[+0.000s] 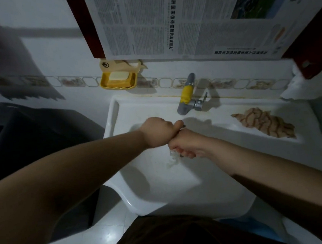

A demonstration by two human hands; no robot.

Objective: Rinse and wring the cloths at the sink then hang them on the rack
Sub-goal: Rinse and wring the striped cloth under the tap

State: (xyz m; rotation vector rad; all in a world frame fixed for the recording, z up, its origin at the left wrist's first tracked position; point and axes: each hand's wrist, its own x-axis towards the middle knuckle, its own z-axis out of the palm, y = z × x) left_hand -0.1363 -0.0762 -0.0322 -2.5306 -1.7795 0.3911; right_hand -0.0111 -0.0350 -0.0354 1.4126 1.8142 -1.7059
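Over the white sink (116, 114) both my hands are clenched around a small cloth, almost wholly hidden inside the fists. My left hand (158, 131) grips its far end, knuckles up. My right hand (185, 145) grips the near end, and a pale wet bit of the cloth (174, 156) shows under its fingers, with water dripping off it. The two fists touch each other just in front of the tap (186, 96), which has a yellow sleeve. A second cloth (265, 122), beige with brown stripes, lies crumpled on the sink's right ledge.
A yellow soap dish (118, 79) with a soap bar hangs on the tiled wall left of the tap. A newspaper sheet (176, 19) on a red frame hangs above the sink. Dark furniture (31, 143) stands to the left. A towel (0, 58) hangs at upper left.
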